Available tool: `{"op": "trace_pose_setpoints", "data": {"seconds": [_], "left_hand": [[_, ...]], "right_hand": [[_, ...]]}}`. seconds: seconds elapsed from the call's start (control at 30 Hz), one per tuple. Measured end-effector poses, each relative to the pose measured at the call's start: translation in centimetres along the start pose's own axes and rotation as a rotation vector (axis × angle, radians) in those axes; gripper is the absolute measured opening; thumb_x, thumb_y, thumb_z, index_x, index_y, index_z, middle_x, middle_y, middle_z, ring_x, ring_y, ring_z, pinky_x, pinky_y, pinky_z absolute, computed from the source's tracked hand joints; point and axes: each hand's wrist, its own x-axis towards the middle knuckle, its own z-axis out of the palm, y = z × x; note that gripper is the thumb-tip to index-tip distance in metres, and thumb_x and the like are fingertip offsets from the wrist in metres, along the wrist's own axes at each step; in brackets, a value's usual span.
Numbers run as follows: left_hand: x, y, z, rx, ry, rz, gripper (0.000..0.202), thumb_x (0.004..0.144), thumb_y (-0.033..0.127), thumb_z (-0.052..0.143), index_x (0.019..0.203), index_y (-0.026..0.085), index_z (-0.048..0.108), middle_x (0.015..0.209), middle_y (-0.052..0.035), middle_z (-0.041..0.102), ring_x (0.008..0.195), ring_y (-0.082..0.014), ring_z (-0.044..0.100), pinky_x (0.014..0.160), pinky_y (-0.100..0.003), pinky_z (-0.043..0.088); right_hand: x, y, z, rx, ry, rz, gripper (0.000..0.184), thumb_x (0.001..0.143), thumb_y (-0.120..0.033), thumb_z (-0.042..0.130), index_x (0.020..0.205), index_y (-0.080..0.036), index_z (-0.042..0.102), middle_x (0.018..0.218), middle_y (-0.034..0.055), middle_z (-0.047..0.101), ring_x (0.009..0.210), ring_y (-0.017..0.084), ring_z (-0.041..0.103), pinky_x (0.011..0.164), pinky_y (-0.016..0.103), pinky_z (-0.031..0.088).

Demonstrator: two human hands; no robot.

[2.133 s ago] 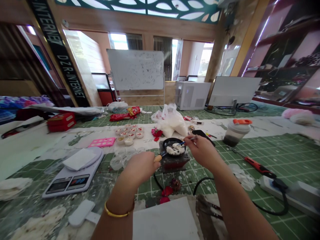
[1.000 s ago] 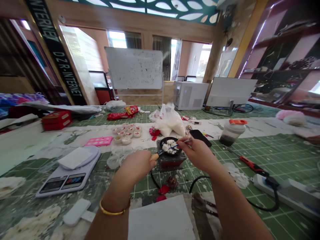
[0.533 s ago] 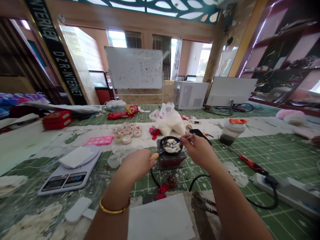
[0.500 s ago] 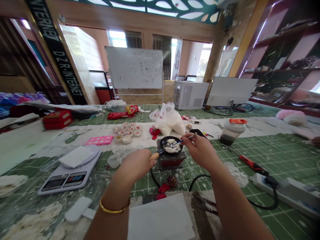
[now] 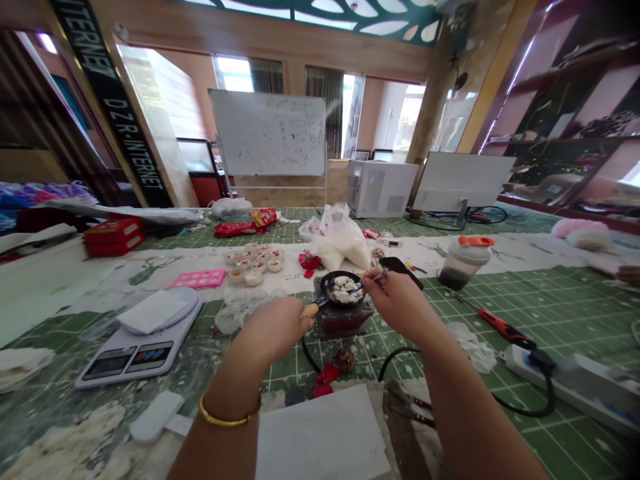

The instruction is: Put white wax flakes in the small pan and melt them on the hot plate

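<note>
A small black frying pan [image 5: 327,283] rests on a little hot plate [image 5: 343,323] in the middle of the table. White lumpy material [image 5: 345,289] lies in the pan. My left hand [image 5: 277,325] is closed around the pan's wooden handle [image 5: 311,310]. From the right, my right hand [image 5: 393,293] pinches a thin blue stick [image 5: 357,289], whose tip reaches into the white lumps; the stick's exact kind is unclear. Behind the pan stands a plastic bag of white material [image 5: 337,243]. Red petals [image 5: 327,375] and a dried flower lie in front of the hot plate.
A kitchen scale [image 5: 145,337] stands at left, near a pink mould [image 5: 199,279] and several small filled cups [image 5: 255,263]. To the right are a shaker bottle [image 5: 464,260], a screwdriver [image 5: 505,328] and a power strip [image 5: 565,383]. White paper [image 5: 320,437] lies nearest me.
The white material in the pan has shifted and looks more broken into lumps. My right hand and the stick moved slightly; my left hand stays on the handle.
</note>
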Motion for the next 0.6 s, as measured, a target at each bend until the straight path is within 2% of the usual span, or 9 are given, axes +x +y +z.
{"op": "trace_pose_setpoints", "data": {"seconds": [0.47, 0.6], "left_hand": [[-0.12, -0.12, -0.12, 0.005, -0.006, 0.008, 0.032, 0.075, 0.044, 0.034, 0.068, 0.019, 0.054, 0.069, -0.0039, 0.059, 0.059, -0.0164, 0.054, 0.046, -0.024, 0.028], [-0.17, -0.15, -0.12, 0.004, -0.009, 0.002, 0.031, 0.075, 0.042, 0.034, 0.068, 0.019, 0.054, 0.069, -0.0042, 0.059, 0.058, -0.0165, 0.054, 0.046, -0.024, 0.029]], "right_hand": [[-0.04, -0.31, 0.10, -0.038, -0.027, -0.038, 0.030, 0.083, -0.031, 0.034, 0.075, -0.018, 0.060, 0.071, 0.0038, 0.063, 0.071, 0.015, 0.056, 0.062, 0.024, 0.032], [-0.07, -0.16, -0.15, -0.045, 0.032, 0.002, 0.030, 0.083, -0.031, 0.034, 0.078, -0.018, 0.061, 0.072, 0.0043, 0.064, 0.073, 0.016, 0.057, 0.064, 0.024, 0.033]]}}
